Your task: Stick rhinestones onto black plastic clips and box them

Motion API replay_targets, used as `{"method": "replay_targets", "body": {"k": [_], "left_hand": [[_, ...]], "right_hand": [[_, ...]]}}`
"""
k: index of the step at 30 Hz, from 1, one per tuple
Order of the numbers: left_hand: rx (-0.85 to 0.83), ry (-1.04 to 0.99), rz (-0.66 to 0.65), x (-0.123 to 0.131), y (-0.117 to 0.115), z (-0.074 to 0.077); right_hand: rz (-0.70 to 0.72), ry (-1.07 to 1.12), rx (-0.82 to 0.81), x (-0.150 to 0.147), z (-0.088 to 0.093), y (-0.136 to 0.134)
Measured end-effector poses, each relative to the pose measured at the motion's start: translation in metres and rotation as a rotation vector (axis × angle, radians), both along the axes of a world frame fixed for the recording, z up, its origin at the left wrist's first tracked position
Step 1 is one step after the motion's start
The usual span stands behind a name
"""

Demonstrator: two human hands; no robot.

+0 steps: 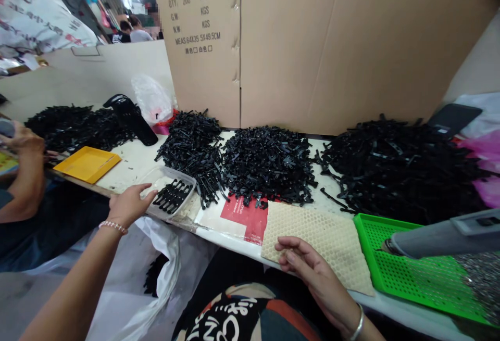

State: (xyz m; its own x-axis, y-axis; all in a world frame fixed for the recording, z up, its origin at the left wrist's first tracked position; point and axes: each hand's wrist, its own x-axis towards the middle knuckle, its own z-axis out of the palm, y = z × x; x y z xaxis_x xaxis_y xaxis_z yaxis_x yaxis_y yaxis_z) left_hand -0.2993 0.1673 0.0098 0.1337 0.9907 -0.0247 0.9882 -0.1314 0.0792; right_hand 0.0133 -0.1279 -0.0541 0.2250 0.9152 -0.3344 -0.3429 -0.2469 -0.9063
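My left hand (132,203) reaches to the left edge of a clear plastic container (187,179), its fingers apart and nothing seen in them. Inside the container lies a row of black strip-like parts (172,195). Over the near edge of a cream honeycomb-patterned mat (328,234) hovers my right hand (308,270), its fingers curled with thumb and fingertips close together. Whether something small is between them cannot be made out. Beyond the mat and container are heaps of black parts, one in the middle (269,161) and one nearer the container (191,148).
A green perforated tray (410,273) with small metal pieces sits at right, a grey tool (441,234) above it. A larger black heap (402,169) lies behind. At left are a yellow tray (88,164), a black bottle (130,120) and another person's arm (29,174).
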Motion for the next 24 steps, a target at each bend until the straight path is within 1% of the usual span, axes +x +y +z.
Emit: {"method": "replay_targets", "body": {"k": [1,2,3,4,5,7,8,9,10,12,13,15,17,19,21,24], "left_hand": [[0.064,-0.005,-0.025,0.007,-0.008,0.006],[0.135,-0.032,-0.08,0.017,-0.019,0.01],[0.201,-0.085,-0.162,0.03,-0.03,0.012],[0.238,-0.159,-0.268,0.047,-0.043,0.011],[0.234,-0.237,-0.384,0.066,-0.056,0.007],[0.173,-0.331,-0.625,0.11,-0.078,-0.009],[0.159,-0.327,-0.691,0.132,-0.086,-0.02],[0.162,-0.297,-0.734,0.154,-0.09,-0.03],[0.181,-0.265,-0.747,0.174,-0.092,-0.04],[0.228,-0.219,-0.709,0.204,-0.089,-0.055],[0.243,-0.205,-0.678,0.214,-0.084,-0.06],[0.24,-0.195,-0.63,0.226,-0.073,-0.066],[0.225,-0.203,-0.617,0.228,-0.064,-0.067],[0.218,-0.233,-0.624,0.226,-0.058,-0.066],[0.225,-0.275,-0.628,0.224,-0.056,-0.064],[0.243,-0.346,-0.599,0.228,-0.056,-0.059]], "right_hand": [[0.012,-0.049,0.012,0.004,0.004,0.001],[0.026,-0.13,0.033,0.009,0.009,0.004],[0.037,-0.253,0.065,0.017,0.014,0.008],[0.035,-0.419,0.102,0.028,0.019,0.013],[0.015,-0.623,0.14,0.04,0.022,0.019],[-0.069,-1.079,0.175,0.07,0.026,0.034],[-0.119,-1.293,0.155,0.086,0.025,0.041],[-0.159,-1.479,0.107,0.102,0.023,0.048],[-0.181,-1.636,0.037,0.117,0.021,0.053],[-0.164,-1.858,-0.147,0.143,0.013,0.06],[-0.133,-1.923,-0.246,0.154,0.009,0.062],[-0.036,-1.973,-0.418,0.171,0.002,0.065],[0.07,-1.975,-0.505,0.183,-0.004,0.066],[0.13,-1.993,-0.515,0.193,-0.009,0.067],[0.141,-2.002,-0.498,0.204,-0.013,0.069],[0.166,-1.945,-0.445,0.221,-0.017,0.07]]}}
